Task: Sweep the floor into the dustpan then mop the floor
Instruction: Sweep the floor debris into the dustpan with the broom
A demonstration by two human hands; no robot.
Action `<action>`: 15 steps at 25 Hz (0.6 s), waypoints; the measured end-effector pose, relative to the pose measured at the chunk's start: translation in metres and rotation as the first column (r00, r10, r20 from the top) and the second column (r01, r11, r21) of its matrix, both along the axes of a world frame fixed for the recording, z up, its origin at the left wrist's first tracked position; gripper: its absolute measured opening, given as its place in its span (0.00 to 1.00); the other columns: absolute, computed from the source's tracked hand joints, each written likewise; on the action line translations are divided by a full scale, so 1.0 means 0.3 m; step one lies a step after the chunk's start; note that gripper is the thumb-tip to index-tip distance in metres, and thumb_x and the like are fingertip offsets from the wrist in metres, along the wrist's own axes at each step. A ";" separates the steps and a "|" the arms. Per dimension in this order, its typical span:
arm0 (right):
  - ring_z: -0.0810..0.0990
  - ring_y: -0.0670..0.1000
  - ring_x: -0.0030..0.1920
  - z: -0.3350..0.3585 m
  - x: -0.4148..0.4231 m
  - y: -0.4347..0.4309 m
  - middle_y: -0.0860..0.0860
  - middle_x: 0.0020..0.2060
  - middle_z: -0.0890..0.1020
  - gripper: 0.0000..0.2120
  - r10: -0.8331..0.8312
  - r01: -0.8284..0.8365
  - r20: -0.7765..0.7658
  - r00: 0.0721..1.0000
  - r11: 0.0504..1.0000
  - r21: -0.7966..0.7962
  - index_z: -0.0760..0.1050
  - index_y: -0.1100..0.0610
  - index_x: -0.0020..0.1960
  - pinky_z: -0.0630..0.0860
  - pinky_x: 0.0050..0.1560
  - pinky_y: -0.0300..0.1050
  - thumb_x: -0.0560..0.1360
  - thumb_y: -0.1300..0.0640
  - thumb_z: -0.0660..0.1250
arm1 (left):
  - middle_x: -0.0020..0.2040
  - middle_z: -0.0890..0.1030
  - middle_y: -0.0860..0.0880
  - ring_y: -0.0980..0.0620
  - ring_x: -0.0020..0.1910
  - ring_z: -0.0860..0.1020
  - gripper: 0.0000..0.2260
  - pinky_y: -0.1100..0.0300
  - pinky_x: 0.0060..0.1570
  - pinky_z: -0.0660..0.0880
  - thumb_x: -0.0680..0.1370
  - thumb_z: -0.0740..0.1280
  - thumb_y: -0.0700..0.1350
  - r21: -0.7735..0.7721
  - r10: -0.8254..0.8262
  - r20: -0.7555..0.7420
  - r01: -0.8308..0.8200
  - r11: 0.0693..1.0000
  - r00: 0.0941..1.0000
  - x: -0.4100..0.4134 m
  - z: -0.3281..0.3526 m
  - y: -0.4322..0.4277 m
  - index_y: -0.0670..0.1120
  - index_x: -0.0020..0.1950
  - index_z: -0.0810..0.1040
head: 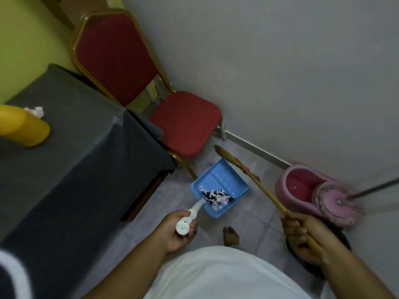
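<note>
A blue dustpan (224, 180) is tilted over the tiled floor, with a pile of white and dark paper scraps (217, 197) near its handle end. My left hand (180, 228) is shut on its white handle (190, 217). My right hand (299, 234) grips the yellow stick of a broom (265, 190); its bristle end (222, 151) reaches toward the red chair. A pink mop bucket (302, 186) stands at the right by the wall, with a pink mop head (339, 202) resting in it and its dark pole running off right.
A red padded chair (185, 124) with a gold frame stands against the grey wall. A table under a dark cloth (75, 147) fills the left, bearing a yellow bottle (23, 126) and a crumpled tissue (35, 111). My bare foot (231, 236) is on the floor tiles.
</note>
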State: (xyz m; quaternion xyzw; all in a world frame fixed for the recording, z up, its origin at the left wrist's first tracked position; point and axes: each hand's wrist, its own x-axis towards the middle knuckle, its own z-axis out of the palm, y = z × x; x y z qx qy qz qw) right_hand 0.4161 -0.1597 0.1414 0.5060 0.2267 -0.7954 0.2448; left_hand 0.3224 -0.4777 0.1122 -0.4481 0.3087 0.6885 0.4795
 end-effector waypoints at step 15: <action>0.62 0.43 0.15 0.135 0.378 -0.719 0.47 0.21 0.65 0.07 -0.839 0.838 -0.004 0.544 0.544 0.031 0.69 0.59 0.37 0.59 0.11 0.34 0.73 0.59 0.60 | 0.31 0.69 0.45 0.53 0.21 0.71 0.07 0.67 0.19 0.72 0.80 0.56 0.43 0.054 -0.713 -0.026 0.713 0.699 0.701 -0.408 -0.011 0.050 0.39 0.49 0.69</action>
